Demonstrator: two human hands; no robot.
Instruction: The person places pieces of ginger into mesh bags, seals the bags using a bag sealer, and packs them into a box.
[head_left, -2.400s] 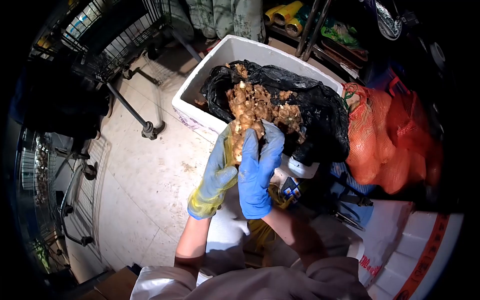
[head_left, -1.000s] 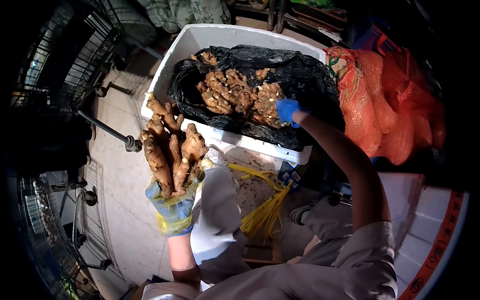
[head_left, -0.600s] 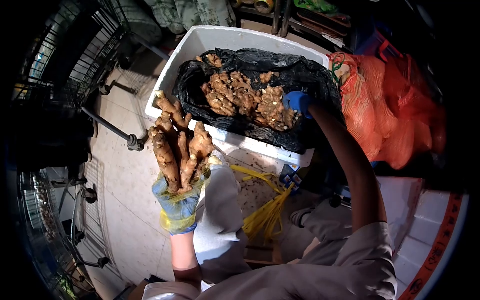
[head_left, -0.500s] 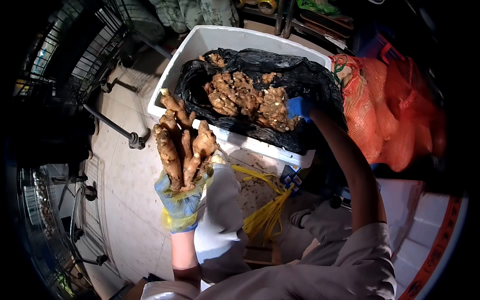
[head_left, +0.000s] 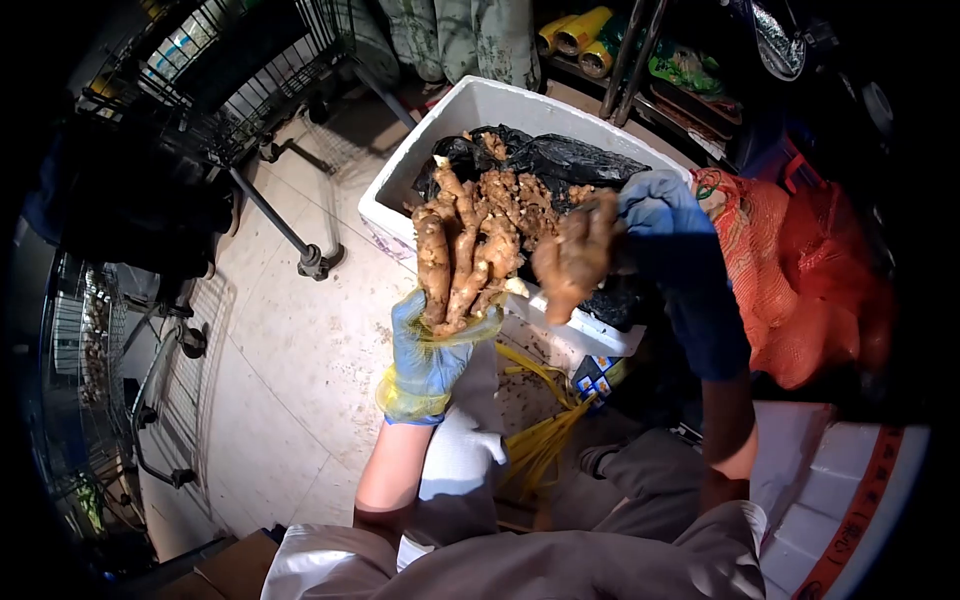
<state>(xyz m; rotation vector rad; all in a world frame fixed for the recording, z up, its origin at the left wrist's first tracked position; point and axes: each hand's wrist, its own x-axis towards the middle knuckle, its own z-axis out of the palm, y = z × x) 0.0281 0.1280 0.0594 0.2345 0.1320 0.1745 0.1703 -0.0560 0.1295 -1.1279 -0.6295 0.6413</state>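
Note:
My left hand (head_left: 425, 360), in a blue glove with yellow netting around it, is closed on the base of a cluster of ginger (head_left: 465, 265), whose knobs point upward. My right hand (head_left: 668, 205), also blue-gloved, grips another ginger root (head_left: 578, 255), blurred by motion, just right of the first cluster. Behind both pieces stands a white foam box (head_left: 385, 195) lined with a black plastic bag (head_left: 575, 158). More ginger (head_left: 520, 190) lies inside on the plastic, partly hidden by the held pieces.
Red mesh sacks (head_left: 800, 260) slump right of the box. Yellow netting strips (head_left: 545, 435) hang near my knees. Wire racks on wheels (head_left: 270, 215) stand at the left, on a tiled floor (head_left: 270, 370). White foam boxes (head_left: 860, 480) sit at lower right.
My right hand has come up out of the box with a ginger root and moved towards the left one. My left hand with its ginger cluster appears farther right in view, nearer the box.

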